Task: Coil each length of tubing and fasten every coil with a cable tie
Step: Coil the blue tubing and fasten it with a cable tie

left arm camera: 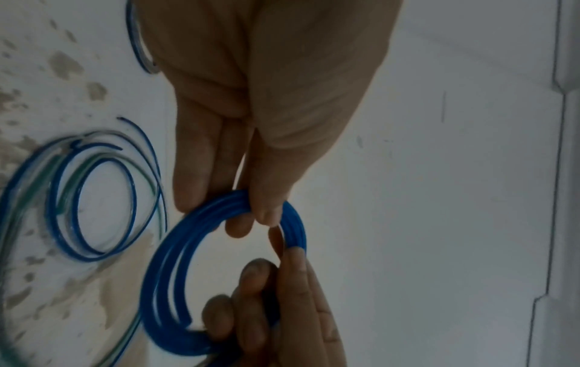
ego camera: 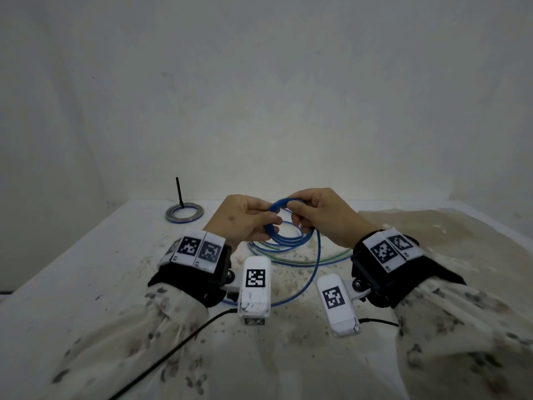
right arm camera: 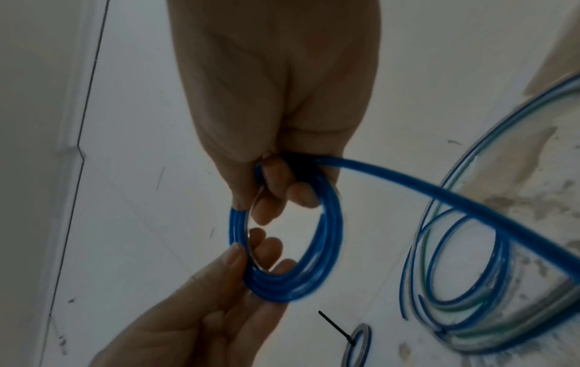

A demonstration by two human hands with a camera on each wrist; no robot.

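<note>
A small coil of blue tubing (ego camera: 284, 241) is held above the table between both hands. My left hand (ego camera: 269, 223) pinches its left side with thumb and fingers. My right hand (ego camera: 297, 217) grips the right side, fingers curled through the loop. In the left wrist view the coil (left arm camera: 157, 278) shows several turns. The right wrist view shows a loose blue tail (right arm camera: 439, 196) running from my right hand down to the table. More loose blue and green-tinted tubing (ego camera: 300, 259) lies under the hands.
A finished grey-blue coil (ego camera: 184, 213) lies at the back left of the white stained table (ego camera: 86, 269), with a black cable tie (ego camera: 179, 192) sticking up from it. A wall stands close behind. A black cord (ego camera: 173, 350) crosses the near table.
</note>
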